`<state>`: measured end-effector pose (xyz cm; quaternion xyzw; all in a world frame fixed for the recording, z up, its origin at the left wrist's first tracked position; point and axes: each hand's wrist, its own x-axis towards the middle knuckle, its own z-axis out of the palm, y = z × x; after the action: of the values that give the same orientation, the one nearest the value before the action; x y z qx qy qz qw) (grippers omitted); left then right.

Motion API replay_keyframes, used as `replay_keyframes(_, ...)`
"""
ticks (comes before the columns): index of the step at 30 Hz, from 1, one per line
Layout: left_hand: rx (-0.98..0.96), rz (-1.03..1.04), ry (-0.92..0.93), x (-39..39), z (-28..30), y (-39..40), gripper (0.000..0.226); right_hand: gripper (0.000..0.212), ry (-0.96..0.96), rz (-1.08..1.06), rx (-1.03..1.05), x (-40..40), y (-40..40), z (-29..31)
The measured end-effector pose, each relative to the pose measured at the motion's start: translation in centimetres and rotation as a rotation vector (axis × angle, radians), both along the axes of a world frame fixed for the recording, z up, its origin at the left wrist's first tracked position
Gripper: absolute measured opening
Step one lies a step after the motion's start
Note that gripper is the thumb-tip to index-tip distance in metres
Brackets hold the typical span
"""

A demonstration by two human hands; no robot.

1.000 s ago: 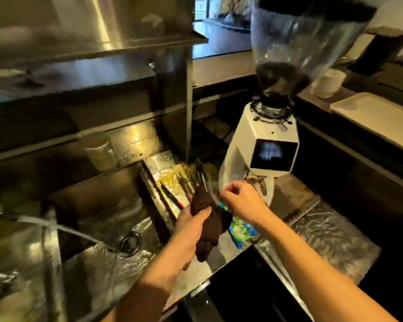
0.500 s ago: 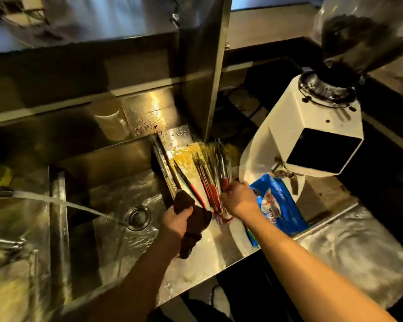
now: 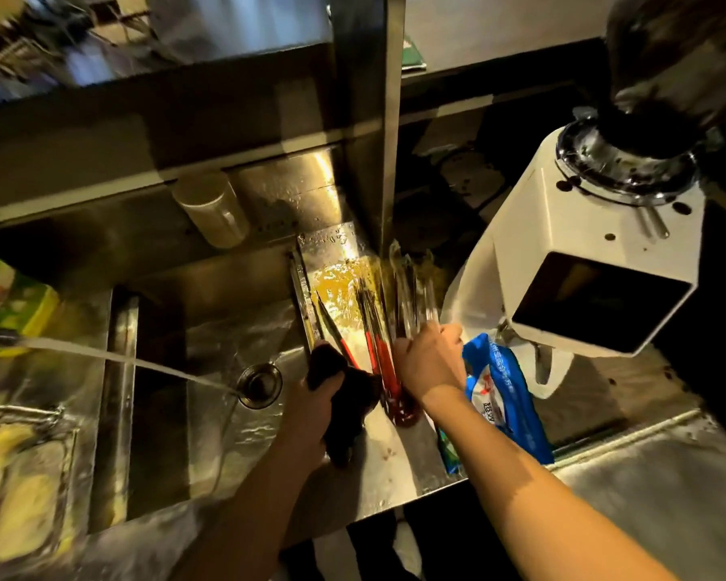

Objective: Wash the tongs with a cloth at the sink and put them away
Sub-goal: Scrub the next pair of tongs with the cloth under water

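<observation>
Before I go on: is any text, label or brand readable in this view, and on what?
Nothing reads cleanly.
Blue plastic packet beside the right hand: white print along its edge and a red mark on a white label, too blurred to read.
Yellow-green package at the far left: reddish lettering, blurred, unreadable.
White coffee grinder: its dark screen shows no text.

Counted two hands: a left hand (image 3: 317, 398) and a right hand (image 3: 428, 362). Found one dark cloth (image 3: 348, 406), one sink (image 3: 210, 371) with one drain (image 3: 260, 385), one stream of water (image 3: 135, 362), one white grinder (image 3: 596, 262), one blue packet (image 3: 504, 396) and one pale cup (image 3: 212, 209). Saw several red-handled tongs (image 3: 384, 362) bunched on the drainboard; could not tell the exact number through blur.
</observation>
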<state>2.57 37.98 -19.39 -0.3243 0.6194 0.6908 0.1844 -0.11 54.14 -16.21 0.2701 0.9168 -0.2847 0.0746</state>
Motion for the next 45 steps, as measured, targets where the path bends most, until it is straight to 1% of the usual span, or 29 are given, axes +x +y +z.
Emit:
replay_keyframes(4, 0.044, 0.054, 0.082, -0.5, 1.3, -1.4, 0.016, 0.031, 0.079, 0.012, -0.004, 0.1, 0.3, 2.5)
replay_keyframes(5, 0.058, 0.073, 0.102, -0.7, 1.5, -1.9, 0.014, 0.032, 0.087, 0.023, -0.023, 0.0, 0.1, 3.2)
replay_keyframes(7, 0.126, 0.103, 0.121, -0.7, 2.0, -3.3, 0.007, 0.042, 0.058, 0.086, -0.055, -0.3, -0.8, 4.6)
replay_keyframes(9, 0.170, 0.149, 0.144, -0.6, 2.6, -5.8, 0.012, 0.043, 0.080, 0.203, -0.130, -0.5, -2.8, 5.9)
replay_keyframes(10, 0.169, 0.152, 0.160, -0.6, 2.6, -6.7, 0.017, 0.037, 0.106, 0.233, -0.221, -0.3, -3.3, 6.3)
replay_keyframes(12, 0.200, 0.179, 0.212, -0.5, 2.6, -10.0, 0.027, 0.025, 0.116, 0.226, -0.486, -0.1, -5.9, 7.0)
replay_keyframes(14, 0.233, 0.218, 0.262, -0.6, 3.0, -12.8, 0.040, 0.021, 0.014, 0.156, -0.817, 0.1, -8.1, 7.3)
replay_keyframes(15, 0.241, 0.241, 0.308, -0.7, 3.2, -14.3, 0.044, 0.024, -0.061, 0.142, -0.960, 0.1, -9.4, 7.4)
replay_keyframes(16, 0.275, 0.261, 0.379, -0.6, 3.3, -16.0, 0.045, 0.029, -0.135, 0.153, -1.040, 0.0, -10.7, 7.3)
replay_keyframes(17, 0.317, 0.274, 0.430, -0.6, 3.4, -17.3, 0.045, 0.031, -0.194, 0.184, -1.065, -0.1, -11.8, 7.3)
replay_keyframes(19, 0.331, 0.326, 0.420, -0.3, 2.9, -20.3, 0.049, 0.032, -0.307, 0.290, -1.000, -0.1, -14.6, 6.9)
replay_keyframes(21, 0.299, 0.363, 0.397, -0.7, 2.4, -22.1, 0.053, 0.039, -0.366, 0.342, -0.979, 0.0, -16.8, 6.2)
replay_keyframes(23, 0.224, 0.425, 0.295, -1.8, 2.3, -23.5, 0.047, 0.041, -0.393, 0.374, -0.993, 0.1, -19.2, 5.7)
replay_keyframes(24, 0.168, 0.421, 0.221, -2.6, 2.4, -23.7, 0.044, 0.043, -0.404, 0.392, -0.994, 0.2, -20.0, 5.6)
replay_keyframes(26, 0.019, 0.393, 0.086, -4.1, 2.2, -24.7, 0.052, 0.047, -0.422, 0.441, -0.997, 0.5, -22.0, 5.8)
replay_keyframes(28, -0.068, 0.325, 0.076, -5.5, 1.6, -25.0, 0.059, 0.044, -0.426, 0.445, -1.034, 0.6, -23.3, 5.9)
replay_keyframes(29, -0.088, 0.310, 0.075, -6.1, 1.2, -25.2, 0.056, 0.040, -0.423, 0.447, -1.047, 0.7, -23.8, 6.1)
replay_keyframes(31, -0.028, 0.333, 0.036, -7.1, 0.9, -25.8, 0.040, 0.032, -0.424, 0.454, -1.046, 0.9, -24.1, 6.3)
replay_keyframes(33, 0.061, 0.367, 0.015, -7.9, 1.4, -26.6, 0.017, 0.028, -0.448, 0.459, -1.038, 1.2, -23.8, 6.2)
replay_keyframes(35, 0.054, 0.437, 0.011, -8.7, 1.6, -27.4, 0.006, 0.028, -0.470, 0.464, -1.025, 1.4, -23.4, 6.2)
replay_keyframes(36, 0.056, 0.458, 0.002, -8.7, 1.7, -27.5, 0.003, 0.029, -0.472, 0.465, -1.006, 1.3, -23.3, 6.2)
replay_keyframes(38, 0.173, 0.435, -0.016, -8.5, 1.7, -26.8, 0.002, 0.029, -0.463, 0.463, -0.956, 0.7, -23.5, 6.5)
replay_keyframes(40, 0.250, 0.409, -0.040, -8.3, 1.8, -26.2, 0.009, 0.028, -0.455, 0.454, -0.945, 0.3, -23.9, 6.6)
replay_keyframes(42, 0.227, 0.432, -0.042, -8.8, 1.7, -26.5, 0.011, 0.025, -0.455, 0.454, -0.957, 0.4, -24.1, 6.5)
replay_keyframes(44, 0.136, 0.512, -0.038, -9.5, 1.5, -27.1, 0.005, 0.024, -0.456, 0.466, -0.945, 0.4, -24.0, 6.4)
replay_keyframes(45, 0.133, 0.529, -0.033, -9.6, 1.6, -27.0, 0.005, 0.023, -0.455, 0.477, -0.943, 0.3, -23.9, 6.5)
